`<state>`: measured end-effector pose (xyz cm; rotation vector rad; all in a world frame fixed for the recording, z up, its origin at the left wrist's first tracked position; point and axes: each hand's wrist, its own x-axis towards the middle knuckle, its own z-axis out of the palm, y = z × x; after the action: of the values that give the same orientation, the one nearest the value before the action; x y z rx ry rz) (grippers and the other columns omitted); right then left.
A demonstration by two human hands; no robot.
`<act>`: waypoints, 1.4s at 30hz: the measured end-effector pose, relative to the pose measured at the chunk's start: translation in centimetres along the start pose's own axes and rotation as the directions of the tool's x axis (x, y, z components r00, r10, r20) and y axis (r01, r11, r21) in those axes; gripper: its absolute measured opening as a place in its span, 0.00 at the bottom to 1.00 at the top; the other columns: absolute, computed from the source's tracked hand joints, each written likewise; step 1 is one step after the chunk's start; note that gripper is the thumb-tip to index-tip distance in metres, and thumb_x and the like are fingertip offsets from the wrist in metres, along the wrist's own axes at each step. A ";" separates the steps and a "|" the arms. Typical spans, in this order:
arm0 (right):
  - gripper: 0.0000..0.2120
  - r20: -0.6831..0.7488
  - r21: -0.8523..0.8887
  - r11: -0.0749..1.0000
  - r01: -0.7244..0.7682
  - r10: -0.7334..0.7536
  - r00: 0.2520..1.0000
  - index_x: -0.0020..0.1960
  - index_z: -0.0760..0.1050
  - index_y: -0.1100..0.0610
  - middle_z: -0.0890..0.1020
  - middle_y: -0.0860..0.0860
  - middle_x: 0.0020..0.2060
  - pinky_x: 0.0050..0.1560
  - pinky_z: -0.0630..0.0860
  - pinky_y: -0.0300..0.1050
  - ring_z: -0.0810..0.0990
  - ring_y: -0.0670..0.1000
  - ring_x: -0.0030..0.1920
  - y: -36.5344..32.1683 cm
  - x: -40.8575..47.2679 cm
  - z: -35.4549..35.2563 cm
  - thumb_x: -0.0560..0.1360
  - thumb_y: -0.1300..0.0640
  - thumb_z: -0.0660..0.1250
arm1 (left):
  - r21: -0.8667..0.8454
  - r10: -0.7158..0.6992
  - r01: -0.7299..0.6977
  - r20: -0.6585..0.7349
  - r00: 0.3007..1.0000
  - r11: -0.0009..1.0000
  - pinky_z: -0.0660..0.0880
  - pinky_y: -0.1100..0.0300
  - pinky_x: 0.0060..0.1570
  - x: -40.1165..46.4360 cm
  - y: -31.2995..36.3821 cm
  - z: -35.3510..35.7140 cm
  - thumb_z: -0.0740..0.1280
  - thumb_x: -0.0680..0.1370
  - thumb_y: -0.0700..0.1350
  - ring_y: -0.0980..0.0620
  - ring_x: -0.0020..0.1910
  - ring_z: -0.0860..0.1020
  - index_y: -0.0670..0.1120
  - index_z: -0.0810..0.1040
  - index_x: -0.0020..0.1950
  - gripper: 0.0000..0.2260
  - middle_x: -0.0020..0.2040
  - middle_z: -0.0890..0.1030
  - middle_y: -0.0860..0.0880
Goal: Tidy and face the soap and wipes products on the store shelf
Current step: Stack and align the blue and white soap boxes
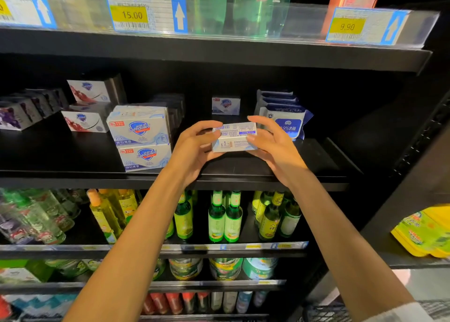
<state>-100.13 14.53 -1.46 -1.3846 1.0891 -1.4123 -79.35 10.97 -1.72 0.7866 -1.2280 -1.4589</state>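
A soap box point(234, 136) is held level above the black shelf point(280, 166), long axis left-right, barcode side up; the left hand point(194, 146) and right hand point(272, 144) pinch its ends, wipes packs point(285, 119) seemingly just behind

Small white-and-blue cardboard soap box point(234, 136) held above black shelf point(267, 168), barcode side up. Two white Safeguard soap boxes point(141, 138) stacked left. Blue-and-white wipes packs point(283, 115) upright, right rear.

head camera looks forward and slightly down, close to the shelf point(170, 175).
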 end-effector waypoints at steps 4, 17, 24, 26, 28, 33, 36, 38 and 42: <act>0.18 -0.052 0.097 0.991 -0.092 0.097 0.994 0.70 0.73 0.51 0.88 0.51 0.54 0.52 0.86 0.52 0.87 0.53 0.56 -0.3 0.0 0.4 0.81 0.54 0.71 | 0.012 0.044 -0.045 0.021 0.999 0.999 0.82 0.46 0.60 -0.1 -0.1 0.0 0.67 0.82 0.35 0.42 0.63 0.83 0.40 0.78 0.67 0.13 0.63 0.83 0.41; 0.21 -0.016 0.023 0.999 0.025 -0.024 1.000 0.63 0.77 0.50 0.86 0.53 0.57 0.55 0.85 0.53 0.85 0.51 0.60 0.0 -0.5 -0.4 0.76 0.68 0.75 | 0.030 0.004 -0.005 0.029 1.000 1.000 0.81 0.36 0.60 -0.5 0.2 0.6 0.67 0.84 0.46 0.41 0.62 0.83 0.43 0.74 0.71 0.16 0.62 0.84 0.42; 0.23 -0.033 -0.034 0.996 0.078 -0.079 0.996 0.62 0.76 0.48 0.86 0.50 0.56 0.58 0.84 0.54 0.85 0.51 0.61 0.3 -0.4 -0.4 0.75 0.69 0.76 | 0.023 0.009 -0.010 0.037 0.999 1.000 0.81 0.37 0.60 -0.7 0.3 0.7 0.69 0.83 0.45 0.40 0.61 0.84 0.40 0.76 0.66 0.14 0.61 0.84 0.40; 0.25 -0.019 -0.025 0.997 0.067 -0.068 0.998 0.66 0.74 0.49 0.86 0.51 0.57 0.58 0.84 0.52 0.84 0.51 0.62 0.2 -0.3 -0.4 0.75 0.68 0.76 | -0.005 -0.001 0.002 0.049 0.999 1.000 0.80 0.36 0.60 -0.6 0.4 0.6 0.69 0.83 0.43 0.38 0.60 0.84 0.42 0.77 0.63 0.10 0.62 0.84 0.39; 0.25 -0.018 -0.013 0.999 0.036 -0.036 0.999 0.69 0.72 0.49 0.87 0.50 0.56 0.58 0.84 0.50 0.85 0.51 0.61 0.1 -0.2 -0.2 0.77 0.63 0.76 | -0.016 -0.003 0.004 0.062 0.998 1.000 0.80 0.36 0.60 -0.6 0.4 0.5 0.69 0.82 0.41 0.37 0.60 0.84 0.43 0.76 0.62 0.09 0.62 0.84 0.39; 0.11 -0.048 0.038 0.998 -0.055 0.057 0.997 0.63 0.77 0.52 0.87 0.47 0.55 0.56 0.84 0.48 0.85 0.49 0.60 -0.3 -0.1 0.5 0.83 0.50 0.67 | -0.029 0.023 -0.021 0.070 0.997 0.999 0.81 0.38 0.60 -0.4 0.3 0.3 0.68 0.81 0.37 0.37 0.62 0.83 0.44 0.76 0.61 0.09 0.64 0.82 0.39; 0.09 -0.025 0.028 0.998 -0.065 0.065 0.998 0.60 0.79 0.53 0.88 0.47 0.51 0.51 0.86 0.49 0.87 0.52 0.55 -0.5 -0.2 0.4 0.83 0.50 0.67 | -0.019 0.037 -0.035 0.092 0.995 0.999 0.80 0.38 0.62 -0.5 0.1 0.2 0.68 0.81 0.36 0.38 0.63 0.82 0.44 0.76 0.61 0.10 0.65 0.81 0.39; 0.11 -0.027 0.034 0.998 -0.055 0.056 0.998 0.62 0.79 0.57 0.88 0.50 0.52 0.53 0.86 0.51 0.87 0.52 0.56 -0.5 -0.3 0.2 0.83 0.52 0.68 | -0.013 0.041 -0.040 0.106 0.994 0.999 0.80 0.38 0.63 -0.5 0.0 0.1 0.69 0.80 0.37 0.39 0.65 0.81 0.44 0.76 0.63 0.12 0.64 0.82 0.40; 0.13 -0.037 0.064 0.997 -0.032 0.034 0.999 0.63 0.80 0.59 0.87 0.52 0.54 0.53 0.84 0.46 0.86 0.49 0.59 -0.1 -0.3 -0.2 0.80 0.60 0.73 | -0.041 0.020 -0.017 0.077 0.997 0.999 0.80 0.37 0.62 -0.5 0.2 0.1 0.71 0.80 0.42 0.39 0.66 0.80 0.43 0.77 0.68 0.16 0.66 0.79 0.38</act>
<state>-100.31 14.86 -1.48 -1.2943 1.0778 -1.4419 -79.27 11.52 -1.58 0.6954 -1.2568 -1.5060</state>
